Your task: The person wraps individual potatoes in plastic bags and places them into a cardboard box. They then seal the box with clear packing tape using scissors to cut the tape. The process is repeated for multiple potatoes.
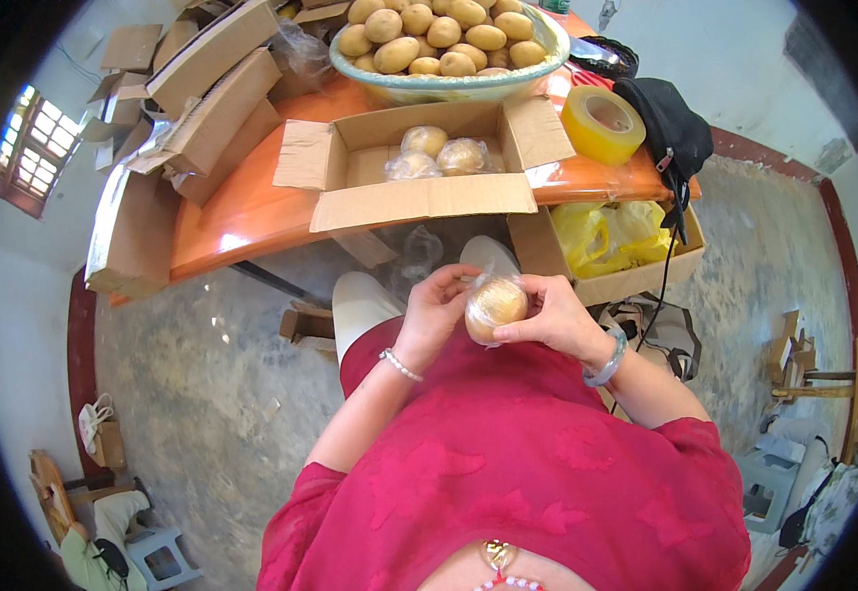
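Note:
A potato wrapped in clear plastic (495,309) is held up in front of my red top. My right hand (562,320) grips it from the right, thumb across its lower side. On the other side, my left hand (437,307) has thumb and fingertips pinched on the clear plastic film at the potato's upper left. Beyond them, an open cardboard box (419,205) sits at the table's near edge. Inside it lie three plastic-wrapped potatoes (426,141). Behind the box stands a large basin (448,91) heaped with unwrapped potatoes (439,34).
Flattened cardboard boxes (212,89) pile up on the orange table (237,212) at left. A yellow tape roll (603,125) and black bag (667,123) lie at right. Below is a carton with yellow plastic bags (611,239). Other people sit on stools (161,557) at the lower corners.

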